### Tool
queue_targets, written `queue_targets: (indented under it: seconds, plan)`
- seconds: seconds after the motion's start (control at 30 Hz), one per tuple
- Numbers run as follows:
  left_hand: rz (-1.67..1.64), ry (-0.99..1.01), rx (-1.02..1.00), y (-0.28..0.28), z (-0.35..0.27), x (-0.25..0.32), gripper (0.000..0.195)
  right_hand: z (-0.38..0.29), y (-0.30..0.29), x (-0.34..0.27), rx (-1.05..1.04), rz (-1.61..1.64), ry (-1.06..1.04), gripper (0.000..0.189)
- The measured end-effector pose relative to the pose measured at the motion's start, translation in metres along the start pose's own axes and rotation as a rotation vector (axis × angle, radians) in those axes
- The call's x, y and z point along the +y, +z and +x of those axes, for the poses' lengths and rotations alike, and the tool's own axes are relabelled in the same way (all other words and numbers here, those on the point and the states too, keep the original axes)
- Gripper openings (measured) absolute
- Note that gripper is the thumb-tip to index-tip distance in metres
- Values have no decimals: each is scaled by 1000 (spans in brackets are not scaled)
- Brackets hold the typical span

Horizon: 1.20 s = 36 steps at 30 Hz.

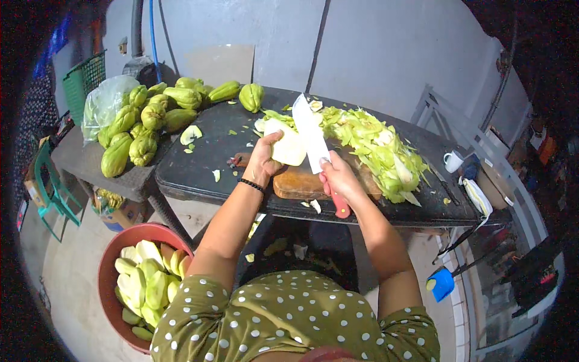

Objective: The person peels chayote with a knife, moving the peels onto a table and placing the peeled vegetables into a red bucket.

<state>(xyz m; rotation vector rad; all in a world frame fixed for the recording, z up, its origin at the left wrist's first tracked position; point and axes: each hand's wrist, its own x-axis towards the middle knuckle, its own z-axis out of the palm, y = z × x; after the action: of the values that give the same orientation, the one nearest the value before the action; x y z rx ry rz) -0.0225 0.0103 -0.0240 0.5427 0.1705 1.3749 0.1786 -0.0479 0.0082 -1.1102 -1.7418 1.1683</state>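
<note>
My left hand (264,156), with a beaded bracelet at the wrist, holds a pale peeled chayote (287,144) above the table. In my right hand (337,174) is a wide-bladed kitchen knife (311,135) with a red handle, its blade upright beside the chayote's right side. Whether blade and chayote touch, I cannot tell. Beneath them lies a wooden cutting board (298,183), partly hidden by my hands. A heap of green peelings (375,149) spreads over the board's right end and the black table. Unpeeled chayotes (154,115) are piled at the left, beside a clear plastic bag (106,102).
A red tub (108,289) of peeled chayote pieces stands on the floor at lower left. Another knife (441,181) and a white mug (453,161) lie towards the table's right end. A green chair (52,192) is at far left, a blue dustpan (441,284) at lower right.
</note>
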Motion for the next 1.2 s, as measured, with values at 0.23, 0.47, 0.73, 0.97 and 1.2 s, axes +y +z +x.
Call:
queue_targets:
  seconds: [0.23, 0.47, 0.73, 0.97, 1.2]
  plan:
    - [23, 14, 37, 4, -1, -5, 35, 1, 1, 7, 30, -125, 4, 13]
    - [51, 83, 76, 11, -2, -10, 32, 7, 1, 15, 61, -219, 1, 11]
    - [-4, 145, 100, 8, 6, -11, 30, 1, -3, 11, 34, -7, 10, 10]
    - [23, 162, 111, 9, 1, -13, 30, 14, 4, 5, 22, 5, 7, 12]
    - [-25, 175, 121, 7, 4, -16, 30, 20, 9, 16, 63, -73, 7, 13]
